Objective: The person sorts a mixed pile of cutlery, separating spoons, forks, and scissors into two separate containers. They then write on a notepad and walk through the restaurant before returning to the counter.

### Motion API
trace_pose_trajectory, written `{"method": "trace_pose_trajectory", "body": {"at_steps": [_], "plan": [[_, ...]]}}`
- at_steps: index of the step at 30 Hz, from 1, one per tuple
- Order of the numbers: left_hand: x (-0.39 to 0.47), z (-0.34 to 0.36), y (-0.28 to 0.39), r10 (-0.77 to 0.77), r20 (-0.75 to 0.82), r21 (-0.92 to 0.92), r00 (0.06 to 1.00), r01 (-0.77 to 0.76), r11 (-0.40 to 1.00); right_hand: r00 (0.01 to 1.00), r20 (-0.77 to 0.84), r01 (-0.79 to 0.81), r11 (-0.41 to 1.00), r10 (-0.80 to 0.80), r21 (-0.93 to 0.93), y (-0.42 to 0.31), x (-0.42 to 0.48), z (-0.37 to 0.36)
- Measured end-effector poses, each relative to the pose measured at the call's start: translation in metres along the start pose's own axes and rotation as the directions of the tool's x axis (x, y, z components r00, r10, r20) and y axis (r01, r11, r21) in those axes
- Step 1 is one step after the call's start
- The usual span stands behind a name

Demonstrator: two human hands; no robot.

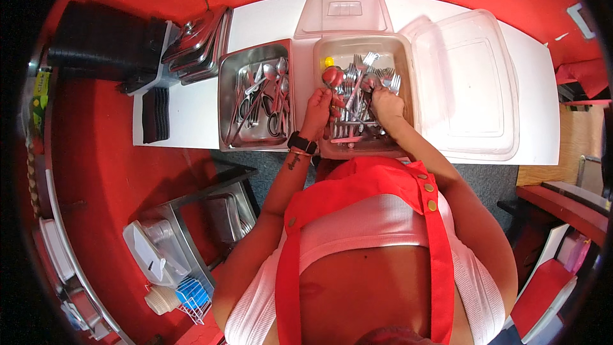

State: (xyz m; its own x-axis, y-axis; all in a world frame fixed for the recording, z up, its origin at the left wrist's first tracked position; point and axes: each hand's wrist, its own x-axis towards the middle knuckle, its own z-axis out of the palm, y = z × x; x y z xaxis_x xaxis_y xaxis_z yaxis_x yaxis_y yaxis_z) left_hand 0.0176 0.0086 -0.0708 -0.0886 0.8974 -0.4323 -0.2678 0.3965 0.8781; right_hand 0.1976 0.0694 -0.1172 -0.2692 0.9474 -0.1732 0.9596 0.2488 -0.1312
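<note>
A plastic bin (364, 39) in front of me holds many metal forks (351, 74), spoons and other cutlery, with a small yellow item (329, 61) near its back left corner. Spoons (333, 76) stick up from my left hand (320, 108), which grips them over the bin's left side. My right hand (387, 104) reaches into the bin's right part, its fingers at a spoon (369, 82); whether they grip it, I cannot tell. To the left sits a steel pan (256, 143) with spoons (270, 72), knives and black-handled scissors (244, 107).
A clear plastic lid (467, 86) lies right of the bin, and another clear container or lid (345, 8) is behind it. Steel lids (194, 40) and stacked black trays (105, 40) stand at the back left. A black stack (156, 115) rests on the white table's left end.
</note>
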Motion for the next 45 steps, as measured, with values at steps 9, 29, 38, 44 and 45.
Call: {"method": "trace_pose_trajectory", "body": {"at_steps": [9, 29, 38, 44, 45], "plan": [[0.001, 0.009, -0.004, 0.041, -0.058, -0.038, 0.997, -0.043, 0.998, 0.997, 0.07, -0.073, 0.869, 0.044, 0.49, 0.011, -0.008, -0.043], [0.002, 0.017, -0.015, 0.023, -0.067, -0.117, 0.997, -0.031, 0.993, 0.998, -0.057, 0.027, 0.789, 0.01, 0.614, 0.018, -0.01, -0.029], [0.011, 0.046, -0.005, 0.198, 0.068, 0.088, 0.978, -0.204, 0.975, 0.995, 0.007, 0.002, 0.088, -0.102, 0.996, 0.019, 0.002, -0.063], [0.021, 0.068, 0.009, 0.337, 0.247, -0.049, 0.908, -0.336, 0.941, 0.983, 0.097, -0.129, -0.217, -0.154, 0.968, 0.005, 0.003, -0.105], [0.021, 0.072, 0.014, 0.332, 0.268, -0.129, 0.904, -0.308, 0.943, 0.977, 0.131, -0.165, -0.204, -0.171, 0.965, 0.009, 0.003, -0.109]]}}
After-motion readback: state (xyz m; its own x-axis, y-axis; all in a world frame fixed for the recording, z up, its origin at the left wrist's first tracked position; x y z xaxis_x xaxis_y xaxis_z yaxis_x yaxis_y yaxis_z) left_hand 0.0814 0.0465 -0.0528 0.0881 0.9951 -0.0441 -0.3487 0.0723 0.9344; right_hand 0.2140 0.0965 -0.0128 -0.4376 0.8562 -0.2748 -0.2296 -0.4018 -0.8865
